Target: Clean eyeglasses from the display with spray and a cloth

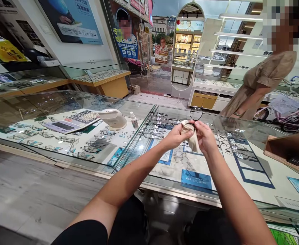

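Observation:
My left hand (176, 136) is closed on a cream cloth (194, 143), which is bunched between its fingers and hangs down between my hands. My right hand (205, 135) grips a pair of dark-framed glasses (196, 113); one round rim sticks up above the fingertips, and the rest is hidden by the cloth and fingers. The hands nearly meet, raised over a glass display case (170, 177) with rows of glasses inside.
On the left case stand a large-button calculator (73, 121), a cream device (113, 119) and a small spray bottle (134, 120). A wooden box (287, 154) sits at right. A person (264, 76) stands beyond the counter, near a pink bicycle (297, 120).

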